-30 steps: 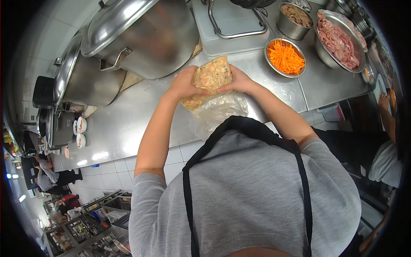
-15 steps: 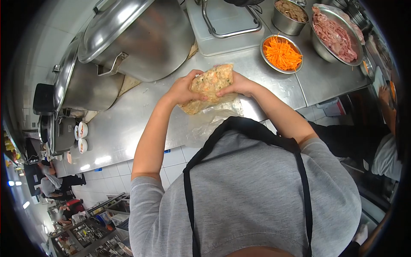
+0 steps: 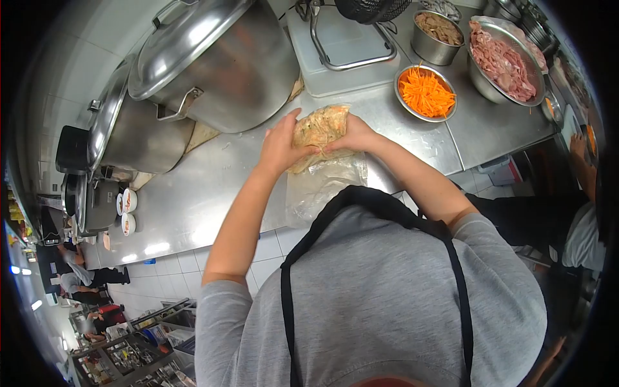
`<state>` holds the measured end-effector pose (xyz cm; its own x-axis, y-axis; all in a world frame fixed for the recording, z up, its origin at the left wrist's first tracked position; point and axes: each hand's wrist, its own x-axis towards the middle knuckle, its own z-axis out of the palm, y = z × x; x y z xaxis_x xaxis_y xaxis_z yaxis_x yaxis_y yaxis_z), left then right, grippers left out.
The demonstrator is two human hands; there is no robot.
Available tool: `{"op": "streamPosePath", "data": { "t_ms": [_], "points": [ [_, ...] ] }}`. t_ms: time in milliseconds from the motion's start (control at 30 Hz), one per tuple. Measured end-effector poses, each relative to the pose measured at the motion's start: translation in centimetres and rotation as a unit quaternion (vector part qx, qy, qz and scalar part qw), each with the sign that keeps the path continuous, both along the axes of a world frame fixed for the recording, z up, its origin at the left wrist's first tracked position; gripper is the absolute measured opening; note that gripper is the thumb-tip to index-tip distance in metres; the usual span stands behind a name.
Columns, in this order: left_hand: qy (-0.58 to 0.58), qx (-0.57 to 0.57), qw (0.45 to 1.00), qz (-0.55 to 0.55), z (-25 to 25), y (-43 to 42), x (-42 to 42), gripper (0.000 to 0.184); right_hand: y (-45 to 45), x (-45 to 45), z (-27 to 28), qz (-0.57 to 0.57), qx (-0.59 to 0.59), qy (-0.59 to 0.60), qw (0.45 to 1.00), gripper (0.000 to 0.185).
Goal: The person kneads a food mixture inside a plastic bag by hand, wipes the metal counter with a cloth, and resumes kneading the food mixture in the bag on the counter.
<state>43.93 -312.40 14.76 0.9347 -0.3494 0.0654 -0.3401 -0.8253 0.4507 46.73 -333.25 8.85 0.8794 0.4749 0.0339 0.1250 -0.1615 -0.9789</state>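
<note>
A clear plastic bag packed with a pale minced mix, flecked orange and green, is between my two hands above the steel counter. My left hand grips its left side, thumb across the front. On the right side my right hand holds it, thumb pressed near the middle and fingers hidden behind. The loose, unfilled end of the bag spreads on the counter toward my body.
Large lidded pots stand at the back left. Ahead is a translucent plastic box; to its right are a bowl of shredded carrot, a pot of brown food and a bowl of raw meat. Another person's hand works at far right.
The filled part of the bag looks more bunched and rounded, its flat face less visible. My left fingers have straightened along its side. The whole view has shifted slightly.
</note>
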Motion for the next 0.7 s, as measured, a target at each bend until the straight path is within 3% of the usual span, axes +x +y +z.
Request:
{"op": "streamPosePath", "data": {
  "t_ms": [33, 100, 133, 167, 200, 333, 400, 433, 500, 700],
  "points": [
    [-0.003, 0.0, 1.0, -0.002, -0.5, 0.4, -0.4, 0.095, -0.2, 0.2, -0.4, -0.002, 0.0, -0.003, 1.0, 0.078],
    [-0.186, -0.009, 0.974, 0.132, -1.4, 1.5, -1.1, 0.102, -0.8, 1.0, -1.1, 0.031, 0.052, 0.063, 0.996, 0.084],
    [-0.187, -0.008, 0.974, 0.129, -2.3, 2.3, -1.1, 0.102, -1.1, 0.9, -0.7, 0.027, 0.053, 0.062, 0.996, 0.084],
    [0.016, -0.228, 0.96, 0.163, -3.3, 3.2, -1.4, 0.104, -1.4, 0.4, 0.0, 0.042, 0.03, 0.067, 0.996, 0.087],
    [0.215, -0.428, 0.859, 0.182, -4.2, 3.9, -1.4, 0.106, -1.6, 0.3, 0.6, 0.058, 0.005, 0.069, 0.996, 0.091],
    [0.247, -0.468, 0.831, 0.171, -4.5, 4.7, -1.2, 0.096, -1.8, 0.1, -0.7, 0.045, 0.001, 0.054, 0.998, 0.097],
    [0.336, -0.368, 0.857, 0.131, -3.8, 4.4, -0.5, 0.077, -1.4, -0.5, -0.9, 0.024, 0.003, 0.066, 0.997, 0.097],
    [0.336, -0.37, 0.856, 0.128, -3.6, 3.9, -0.6, 0.077, -1.2, -0.4, -0.6, 0.005, 0.003, 0.073, 0.997, 0.098],
    [0.27, -0.421, 0.854, 0.145, -3.3, 2.7, -0.9, 0.065, -0.9, 0.0, -0.6, -0.003, -0.003, 0.061, 0.998, 0.097],
    [0.192, -0.412, 0.876, 0.159, -2.7, 0.7, -0.3, 0.059, -0.3, 0.5, -0.5, -0.04, -0.029, 0.057, 0.997, 0.092]
  ]
}}
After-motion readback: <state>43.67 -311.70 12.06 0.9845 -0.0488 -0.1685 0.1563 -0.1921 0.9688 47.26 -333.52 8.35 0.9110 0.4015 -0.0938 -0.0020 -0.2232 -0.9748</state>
